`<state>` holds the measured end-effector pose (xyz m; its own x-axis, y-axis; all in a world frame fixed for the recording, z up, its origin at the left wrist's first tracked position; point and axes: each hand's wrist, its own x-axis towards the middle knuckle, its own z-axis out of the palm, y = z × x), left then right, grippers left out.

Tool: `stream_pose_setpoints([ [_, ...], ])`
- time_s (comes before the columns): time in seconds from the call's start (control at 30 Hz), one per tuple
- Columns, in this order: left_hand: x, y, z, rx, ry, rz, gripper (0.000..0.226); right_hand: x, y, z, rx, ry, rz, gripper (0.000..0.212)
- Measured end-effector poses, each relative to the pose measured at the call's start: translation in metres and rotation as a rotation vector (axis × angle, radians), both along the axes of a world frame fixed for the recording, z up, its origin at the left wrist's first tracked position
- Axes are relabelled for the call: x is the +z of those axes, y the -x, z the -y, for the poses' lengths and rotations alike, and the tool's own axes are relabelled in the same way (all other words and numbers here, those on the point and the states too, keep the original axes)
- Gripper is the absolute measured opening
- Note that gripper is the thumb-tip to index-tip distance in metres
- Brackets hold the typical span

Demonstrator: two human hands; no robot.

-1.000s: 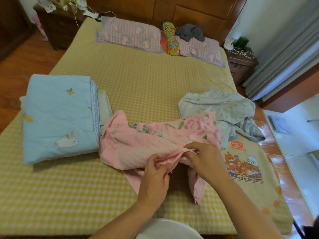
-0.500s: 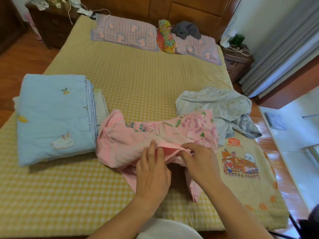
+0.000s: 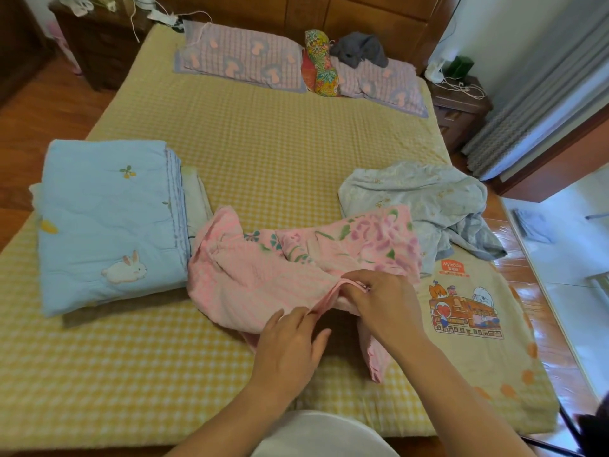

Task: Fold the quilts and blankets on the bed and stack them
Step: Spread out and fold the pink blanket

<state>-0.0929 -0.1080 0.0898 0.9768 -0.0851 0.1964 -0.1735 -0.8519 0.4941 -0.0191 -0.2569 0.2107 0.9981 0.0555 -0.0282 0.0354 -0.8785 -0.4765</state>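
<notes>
A crumpled pink floral blanket (image 3: 263, 272) lies in the middle of the bed's near half. My right hand (image 3: 379, 301) pinches its pink hem at the near edge. My left hand (image 3: 290, 344) holds the same hem a little lower and to the left, fingers spread. A folded light-blue quilt with a rabbit (image 3: 105, 222) sits at the left, on top of a folded pale one (image 3: 196, 199). A rumpled pale-blue blanket (image 3: 415, 196) lies at the right. A beige cartoon-print blanket (image 3: 468, 324) is spread flat under it.
The bed has a yellow checked sheet (image 3: 270, 143). Two purple pillows (image 3: 240, 57), a floral bolster (image 3: 319, 64) and a grey plush (image 3: 361, 51) lie at the headboard. Nightstands (image 3: 458, 103) stand on both sides. Wooden floor surrounds the bed.
My left hand has slid down and left along the pink hem, away from my right hand, stretching the edge between them. The blanket's bulk has hardly moved.
</notes>
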Motion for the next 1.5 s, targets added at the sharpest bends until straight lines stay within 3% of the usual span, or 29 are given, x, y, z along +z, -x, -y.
stream_pose_setpoints([
  [0.17, 0.007, -0.019, -0.006, 0.14, -0.045, 0.028, 0.026, -0.003, -0.001, -0.005, 0.04, 0.059, -0.044, 0.016],
  [0.43, -0.006, -0.028, -0.011, 0.115, -0.117, 0.0, 0.015, 0.006, -0.009, -0.004, -0.026, -0.038, -0.041, 0.016],
  [0.63, -0.029, -0.034, -0.022, 0.329, 0.114, -0.073, 0.012, 0.025, -0.016, 0.004, -0.104, -0.108, -0.02, 0.016],
  [0.87, 0.009, -0.044, -0.017, 0.262, -0.17, -0.14, 0.046, 0.04, -0.025, 0.009, -0.111, -0.128, 0.043, 0.015],
  [1.0, 0.03, -0.049, 0.006, 0.082, -0.228, -0.007, 0.029, 0.035, -0.02, 0.002, -0.074, -0.084, 0.021, 0.016],
  [1.07, 0.033, -0.058, 0.002, 0.081, -0.273, -0.009, 0.015, 0.034, -0.019, 0.002, -0.079, -0.078, 0.02, 0.016],
  [1.2, 0.021, -0.062, -0.029, 0.185, -0.33, -0.108, 0.016, 0.037, -0.018, 0.009, -0.1, -0.085, 0.051, 0.016],
  [1.33, 0.009, -0.061, -0.053, 0.295, -0.191, -0.139, 0.016, 0.037, -0.018, 0.011, -0.106, -0.107, 0.055, 0.017],
  [1.43, 0.01, -0.06, -0.049, 0.284, -0.05, -0.077, 0.019, 0.037, -0.018, 0.009, -0.094, -0.123, 0.031, 0.018],
  [1.5, 0.009, -0.06, -0.046, 0.24, -0.065, -0.066, 0.014, 0.037, -0.016, 0.008, -0.06, -0.128, 0.011, 0.02],
])
